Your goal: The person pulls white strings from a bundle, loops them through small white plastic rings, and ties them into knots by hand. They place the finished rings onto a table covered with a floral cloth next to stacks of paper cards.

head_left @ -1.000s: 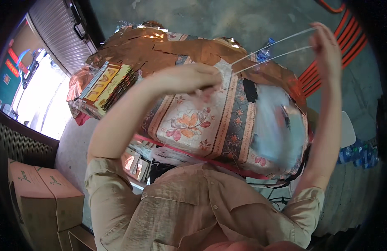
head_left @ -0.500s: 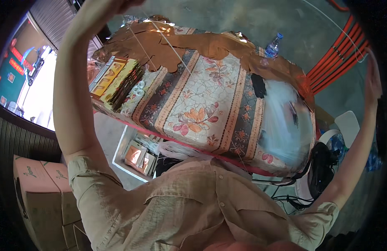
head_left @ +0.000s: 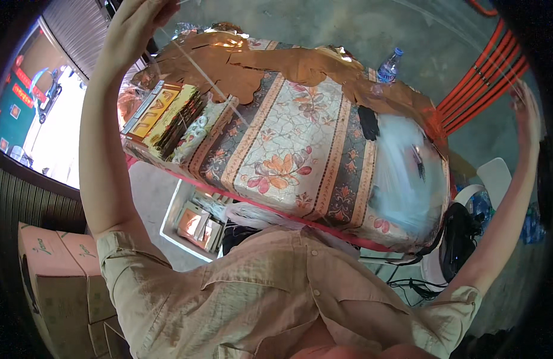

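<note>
Both my arms are raised wide above a table [head_left: 300, 173] with a flowered cover. My left hand [head_left: 137, 24], partly cut off by the top edge, has its fingers closed on a thin white string [head_left: 195, 67]. That string slants down from it across the view of the cover. Far to the right, my right hand [head_left: 526, 110] is closed, its fingers pinching a thin string that arcs toward the top of the view and shows faintly. Whether both lengths are one string I cannot tell.
On the table lie stacked gold-and-brown cards [head_left: 160, 116], white rolls [head_left: 198, 127], torn brown foil [head_left: 288, 64], a black cloth piece [head_left: 368, 122] and clear plastic bags [head_left: 408, 179]. A water bottle [head_left: 389, 66] stands at the far edge. Orange poles [head_left: 483, 78] lean right; cartons [head_left: 55, 275] stand left.
My left hand has come lower into view, and the string beside it has shifted left. My right hand has turned and dropped slightly, and the string loop at it has straightened.
</note>
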The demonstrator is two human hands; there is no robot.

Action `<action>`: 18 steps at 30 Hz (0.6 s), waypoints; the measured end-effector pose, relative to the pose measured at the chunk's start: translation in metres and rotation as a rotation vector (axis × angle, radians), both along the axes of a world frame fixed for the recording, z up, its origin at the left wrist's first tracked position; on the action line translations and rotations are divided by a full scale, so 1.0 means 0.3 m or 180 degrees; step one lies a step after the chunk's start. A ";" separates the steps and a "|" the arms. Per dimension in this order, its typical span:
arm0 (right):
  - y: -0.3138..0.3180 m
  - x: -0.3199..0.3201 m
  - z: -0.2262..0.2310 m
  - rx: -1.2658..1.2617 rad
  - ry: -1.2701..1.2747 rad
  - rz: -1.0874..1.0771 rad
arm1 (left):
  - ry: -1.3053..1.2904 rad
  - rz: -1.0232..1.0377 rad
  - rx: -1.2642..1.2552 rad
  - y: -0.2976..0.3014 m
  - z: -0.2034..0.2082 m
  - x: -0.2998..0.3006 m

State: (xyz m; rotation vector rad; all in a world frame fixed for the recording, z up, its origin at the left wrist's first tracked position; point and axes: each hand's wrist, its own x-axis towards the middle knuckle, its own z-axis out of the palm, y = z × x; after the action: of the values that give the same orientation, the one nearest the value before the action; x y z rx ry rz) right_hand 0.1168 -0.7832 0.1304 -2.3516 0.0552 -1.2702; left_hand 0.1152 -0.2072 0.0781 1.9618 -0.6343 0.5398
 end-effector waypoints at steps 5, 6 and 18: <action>0.049 -0.120 -0.074 0.3317 0.0737 0.3728 | 0.0057 0.0191 -0.0039 0.048 -0.084 0.017; 0.022 -0.133 -0.084 0.2507 0.1471 0.4698 | 0.0098 -0.0292 0.0576 0.069 -0.086 0.026; 0.045 -0.153 -0.055 -0.0470 0.1584 0.1341 | 0.0245 0.0061 0.0776 0.140 -0.088 0.003</action>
State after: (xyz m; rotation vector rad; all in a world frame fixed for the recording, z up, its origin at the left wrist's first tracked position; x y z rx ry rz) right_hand 0.0708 -0.7698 0.1140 -2.5680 -0.3672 -0.4938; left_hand 0.1163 -0.1653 0.0517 2.2082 -0.6582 0.4114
